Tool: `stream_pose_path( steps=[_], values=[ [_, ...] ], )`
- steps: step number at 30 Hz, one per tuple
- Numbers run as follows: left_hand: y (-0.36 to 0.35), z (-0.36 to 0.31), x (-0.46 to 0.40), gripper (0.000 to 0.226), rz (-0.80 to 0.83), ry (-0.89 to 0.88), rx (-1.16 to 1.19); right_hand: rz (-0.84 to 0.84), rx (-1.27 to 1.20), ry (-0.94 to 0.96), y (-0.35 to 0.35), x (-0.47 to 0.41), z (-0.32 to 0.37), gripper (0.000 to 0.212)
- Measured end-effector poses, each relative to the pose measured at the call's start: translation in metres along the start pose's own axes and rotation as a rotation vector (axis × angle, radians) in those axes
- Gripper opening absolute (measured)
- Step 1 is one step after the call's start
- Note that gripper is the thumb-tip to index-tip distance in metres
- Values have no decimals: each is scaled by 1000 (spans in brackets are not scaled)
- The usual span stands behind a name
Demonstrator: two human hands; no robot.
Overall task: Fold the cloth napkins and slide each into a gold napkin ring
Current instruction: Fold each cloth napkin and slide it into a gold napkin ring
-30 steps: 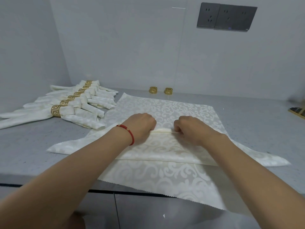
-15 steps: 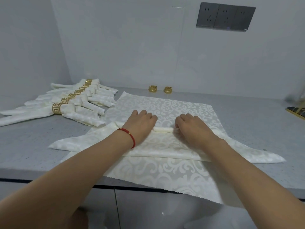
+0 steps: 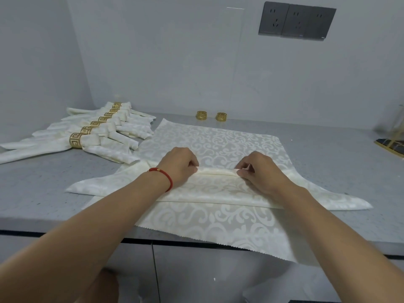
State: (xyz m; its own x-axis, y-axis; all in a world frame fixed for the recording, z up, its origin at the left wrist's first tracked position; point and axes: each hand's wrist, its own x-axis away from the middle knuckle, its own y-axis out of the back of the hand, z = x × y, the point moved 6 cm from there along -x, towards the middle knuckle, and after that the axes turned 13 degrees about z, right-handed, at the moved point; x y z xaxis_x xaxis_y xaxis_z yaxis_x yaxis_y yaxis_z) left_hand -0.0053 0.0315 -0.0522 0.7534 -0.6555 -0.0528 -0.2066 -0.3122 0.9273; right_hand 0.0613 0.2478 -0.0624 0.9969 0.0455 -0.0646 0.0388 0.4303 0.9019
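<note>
Bare grey counter [image 3: 328, 149] lies open at right of the frame, up to a dark tray [image 3: 391, 145] at the far right edge. At left, the row of ringed napkins [image 3: 94, 136] blocks the way. Two loose gold rings [image 3: 212, 116] stand before the back wall, with open counter around them

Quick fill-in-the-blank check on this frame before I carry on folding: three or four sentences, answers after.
1. The number of loose gold napkin rings standing by the back wall is ____.
2. The red bracelet is on the person's ____ wrist.
3. Both the left hand and the right hand pinch the top fold of the ____ spread on the counter.
4. The finished napkins lie to the ____ of it.

Missing words: two; left; napkin; left
</note>
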Motion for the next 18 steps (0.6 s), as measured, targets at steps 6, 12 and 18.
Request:
stream_pose_path(
  steps=[6, 12, 18],
  values=[
    [-2, -20, 4, 9, -19, -41, -500, 7, 508, 121, 1, 9, 35, 3],
    [-3, -27, 15, 20, 87, -140, -506, 144, 614, 148, -4, 20, 46, 2],
    [3, -7, 16, 15, 69, 0, -84, 115, 95, -13, -1, 15, 18, 14]
  ],
)
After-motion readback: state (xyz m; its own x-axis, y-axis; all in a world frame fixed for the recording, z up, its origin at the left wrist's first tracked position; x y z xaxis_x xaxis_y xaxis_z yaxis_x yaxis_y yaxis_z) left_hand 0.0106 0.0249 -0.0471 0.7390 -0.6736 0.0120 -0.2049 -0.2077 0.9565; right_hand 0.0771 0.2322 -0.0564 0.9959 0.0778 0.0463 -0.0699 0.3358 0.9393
